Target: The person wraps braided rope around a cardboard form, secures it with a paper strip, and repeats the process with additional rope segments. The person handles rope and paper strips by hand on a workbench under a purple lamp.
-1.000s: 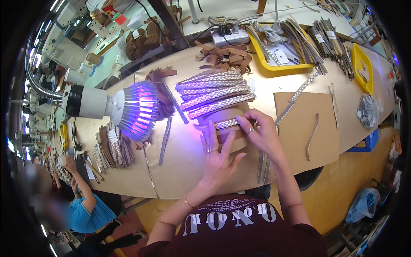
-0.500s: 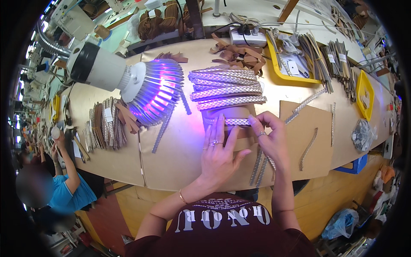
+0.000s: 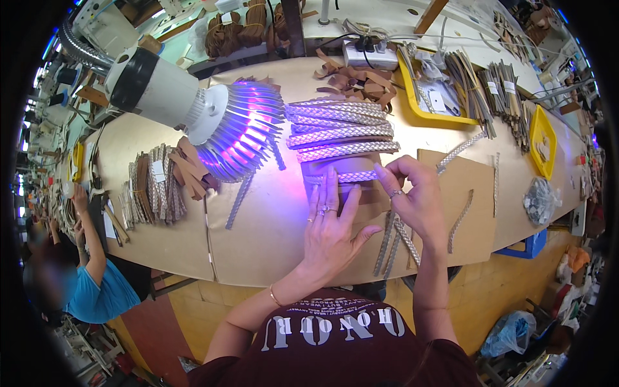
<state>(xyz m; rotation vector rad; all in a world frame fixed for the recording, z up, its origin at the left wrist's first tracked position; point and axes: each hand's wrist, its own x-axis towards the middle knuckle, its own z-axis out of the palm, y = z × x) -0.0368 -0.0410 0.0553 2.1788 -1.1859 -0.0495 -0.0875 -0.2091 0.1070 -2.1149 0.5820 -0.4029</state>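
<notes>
From the head camera, here's the braided strip [image 3: 354,176]: pale, silvery-white, flat and narrow, its weave catching the light, running almost level across a smooth brown piece [image 3: 364,198] on the golden-tan surface [image 3: 258,258]. A violet tint washes its left part, over by the glowing finned lamp [image 3: 242,132]. Just beyond lies the pile of matching braids [image 3: 342,129], stacked side by side, well clear of the person's chest.

The left hand [image 3: 332,235] is spread wide, thumb out, its long fingers [image 3: 330,187] laid flat on the strip's left portion and gripping nothing. Over on the right hand [image 3: 416,193], thumb and forefinger come together at the strip's right end, pinching it; how firmly, I can't tell.

Now the containers! Up right, a yellow tray [image 3: 445,120] carries slim grey strips, crumpled plastic and a white tag [image 3: 436,100], a bundle of strips [image 3: 469,84] lying across its right edge. Further right, a smaller yellow tray [image 3: 537,138] holds a few small pale pieces [image 3: 545,148]. Near it sits a clear plastic bag [image 3: 540,201], its greyish contents too blurred to name.
</notes>
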